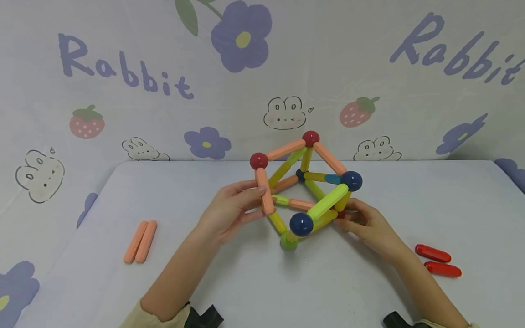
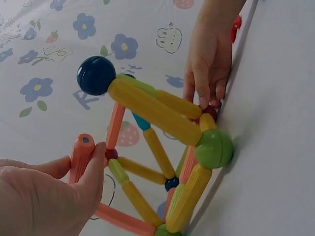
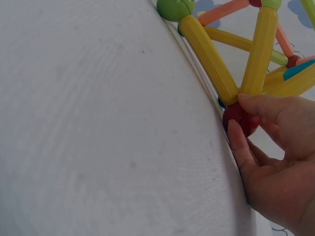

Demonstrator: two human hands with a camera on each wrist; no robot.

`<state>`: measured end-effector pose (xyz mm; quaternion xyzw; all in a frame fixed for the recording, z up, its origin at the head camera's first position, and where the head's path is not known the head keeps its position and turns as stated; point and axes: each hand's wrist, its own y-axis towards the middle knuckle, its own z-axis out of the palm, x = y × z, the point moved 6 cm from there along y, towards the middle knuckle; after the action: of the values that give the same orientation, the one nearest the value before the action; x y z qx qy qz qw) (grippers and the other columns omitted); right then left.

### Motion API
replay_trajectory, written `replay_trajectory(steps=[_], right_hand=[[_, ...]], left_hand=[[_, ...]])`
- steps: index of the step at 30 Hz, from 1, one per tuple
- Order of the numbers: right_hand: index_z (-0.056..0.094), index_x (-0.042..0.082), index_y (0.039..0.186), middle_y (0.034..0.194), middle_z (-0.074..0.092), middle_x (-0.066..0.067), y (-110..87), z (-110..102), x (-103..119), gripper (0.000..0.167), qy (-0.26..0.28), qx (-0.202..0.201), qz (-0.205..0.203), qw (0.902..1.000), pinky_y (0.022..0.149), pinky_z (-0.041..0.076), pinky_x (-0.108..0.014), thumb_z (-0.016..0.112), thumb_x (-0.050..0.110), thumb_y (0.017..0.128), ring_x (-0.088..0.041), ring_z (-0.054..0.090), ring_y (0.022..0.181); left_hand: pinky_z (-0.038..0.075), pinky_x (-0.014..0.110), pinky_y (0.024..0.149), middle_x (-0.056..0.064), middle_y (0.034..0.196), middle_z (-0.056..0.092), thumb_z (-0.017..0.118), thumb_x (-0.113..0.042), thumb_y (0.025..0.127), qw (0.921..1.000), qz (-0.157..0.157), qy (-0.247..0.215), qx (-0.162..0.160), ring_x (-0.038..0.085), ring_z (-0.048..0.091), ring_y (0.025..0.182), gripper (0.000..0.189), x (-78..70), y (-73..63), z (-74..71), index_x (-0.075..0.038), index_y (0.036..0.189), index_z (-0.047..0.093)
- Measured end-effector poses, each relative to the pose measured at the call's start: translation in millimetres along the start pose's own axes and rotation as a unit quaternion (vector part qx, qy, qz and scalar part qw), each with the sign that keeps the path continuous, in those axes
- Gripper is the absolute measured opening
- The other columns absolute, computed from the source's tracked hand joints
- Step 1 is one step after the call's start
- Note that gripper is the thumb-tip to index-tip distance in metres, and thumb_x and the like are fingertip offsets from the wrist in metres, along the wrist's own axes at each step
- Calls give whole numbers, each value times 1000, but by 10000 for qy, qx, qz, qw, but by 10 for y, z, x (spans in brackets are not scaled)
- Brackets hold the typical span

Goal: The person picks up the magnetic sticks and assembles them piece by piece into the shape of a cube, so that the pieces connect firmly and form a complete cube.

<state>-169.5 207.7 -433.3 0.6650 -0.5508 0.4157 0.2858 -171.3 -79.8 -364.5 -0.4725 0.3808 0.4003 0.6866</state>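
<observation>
A frame of coloured magnetic rods and balls (image 1: 325,205) stands on the table. My left hand (image 1: 234,207) pinches an orange rod (image 1: 265,191) between thumb and fingers. Its upper end meets a red ball (image 1: 259,161) at the frame's top left; in the left wrist view the rod's other end (image 2: 85,140) is free, with a round metal tip. On the other side, my right hand (image 1: 367,228) grips a red ball (image 3: 241,119) at a low corner, where yellow rods join. A dark blue ball (image 1: 301,224) tops the near corner, above a green ball (image 1: 289,240).
Two loose orange rods (image 1: 140,242) lie side by side on the table at left. Two red rods (image 1: 438,261) lie at right, beside my right forearm. A printed cloth (image 1: 156,114) hangs behind the white table (image 1: 328,291).
</observation>
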Motion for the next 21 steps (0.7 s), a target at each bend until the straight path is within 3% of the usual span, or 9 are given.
replay_trajectory(steps=[4,7,13,16,18,21], right_hand=[[53,2,146,141,58,-25,0,-2,4,48,46,12,-26,10000,89,52,-15,69,18,103,-33,62,117],[54,2,146,141,58,-25,4,-2,3,47,121,30,-78,9999,88,53,-15,68,17,103,-32,62,117],[54,2,145,141,58,-24,7,0,-11,46,172,54,-138,9997,87,54,-16,68,16,103,-31,62,115],[54,2,145,141,58,-24,6,1,-14,46,156,53,-119,9998,88,53,-16,68,16,103,-32,62,116],[54,1,145,141,58,-24,5,3,-13,46,143,50,-112,9998,88,53,-15,68,16,103,-32,61,116],[54,2,144,140,59,-24,6,4,-15,46,109,27,-93,9999,88,53,-15,68,17,103,-31,61,116]], left_hand=[[54,48,105,22,144,63,57,-10,110,9985,-67,-225,494,34,66,129,48,42,3,110,4,154,46],[54,48,104,23,144,63,54,-13,111,9972,-87,37,748,34,69,125,46,63,-26,168,4,153,48],[59,43,101,21,131,67,53,-23,112,9926,-193,829,862,21,69,108,43,64,-110,235,1,148,53],[58,45,103,18,126,69,59,-24,109,9903,-122,1073,874,22,69,109,61,37,-175,282,-7,162,35],[54,50,109,14,130,70,69,-24,104,9899,-85,1197,754,24,70,113,86,26,-223,316,-16,169,13],[49,56,113,12,140,67,85,-23,92,9873,20,1519,460,24,69,120,124,39,-297,374,-31,168,-13]])
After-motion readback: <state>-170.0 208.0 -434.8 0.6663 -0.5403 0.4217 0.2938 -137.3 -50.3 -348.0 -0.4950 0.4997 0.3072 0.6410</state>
